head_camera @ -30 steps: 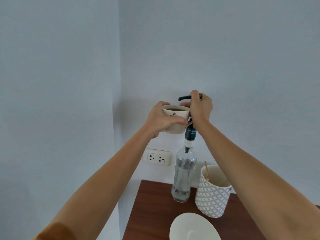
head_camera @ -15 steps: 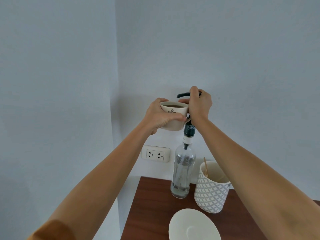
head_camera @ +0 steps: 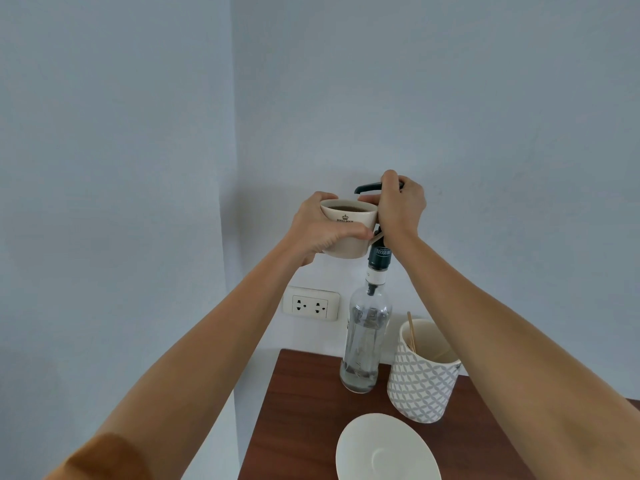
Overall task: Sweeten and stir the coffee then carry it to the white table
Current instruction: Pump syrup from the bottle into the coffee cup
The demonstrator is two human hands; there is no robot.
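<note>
Over the last second I see almost no change: my left hand [head_camera: 320, 226] still wraps the cup [head_camera: 348, 230] under the pump [head_camera: 369, 187], which my right hand [head_camera: 401, 206] still grips closed on top of the bottle [head_camera: 365, 341] at the table's [head_camera: 294, 427] back edge, so sweetening continues. No syrup stream is discernible. The stirrer [head_camera: 411, 330] is half hidden in the holder [head_camera: 420, 386], the saucer [head_camera: 384, 452] is cut off, and no white table shows.

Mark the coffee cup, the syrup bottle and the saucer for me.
coffee cup [head_camera: 349, 221], head view, front wall by the logo.
syrup bottle [head_camera: 363, 341], head view, clear glass body.
saucer [head_camera: 356, 441], head view, bare left rim.
</note>
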